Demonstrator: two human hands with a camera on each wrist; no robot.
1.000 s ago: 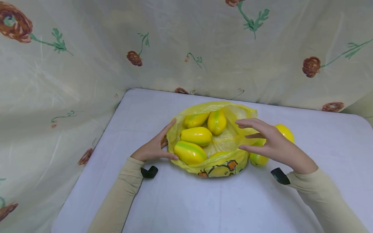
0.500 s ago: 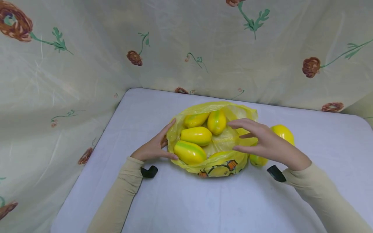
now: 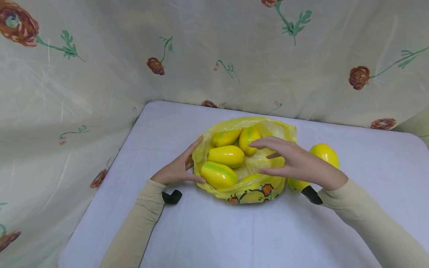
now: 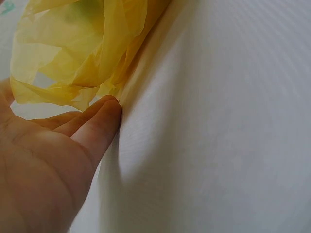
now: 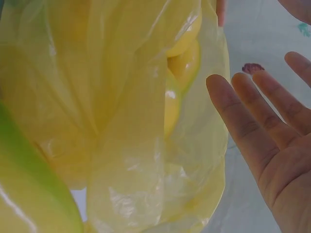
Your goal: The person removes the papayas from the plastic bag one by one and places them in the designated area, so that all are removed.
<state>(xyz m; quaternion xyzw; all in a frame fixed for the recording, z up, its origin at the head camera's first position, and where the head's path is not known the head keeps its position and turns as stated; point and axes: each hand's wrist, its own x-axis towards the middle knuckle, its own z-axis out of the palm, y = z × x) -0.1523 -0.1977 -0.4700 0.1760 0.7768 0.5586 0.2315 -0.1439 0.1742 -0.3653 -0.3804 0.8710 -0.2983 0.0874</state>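
A thin yellow plastic bag (image 3: pixel 256 195) with a printed cartoon lies open-mouthed on the table. Several glossy yellow, papaya-like fruits (image 3: pixel 226 156) with green streaks are inside. At its left side rests my left hand (image 3: pixel 177 167), thumb and fingers apart along the rim. Its extended fingers (image 4: pixel 99 119) meet the plastic in the left wrist view. My right hand (image 3: pixel 295 160) hovers over the bag's right part, fingers spread and holding nothing. The right wrist view shows the bag's side (image 5: pixel 126 160) beside those straight fingers (image 5: pixel 243 121).
Right of the bag, two more yellow fruits lie on the table: one farther back (image 3: pixel 325 154), one nearer (image 3: pixel 296 185) and partly hidden by the right wrist. A white cloth covers the table (image 3: pixel 214 230). Behind and to the left hangs a flowered curtain (image 3: pixel 201 44).
My right hand has moved left, from the bag's right edge to over its opening, with fingers still spread. The left hand, bag and fruits have stayed put.
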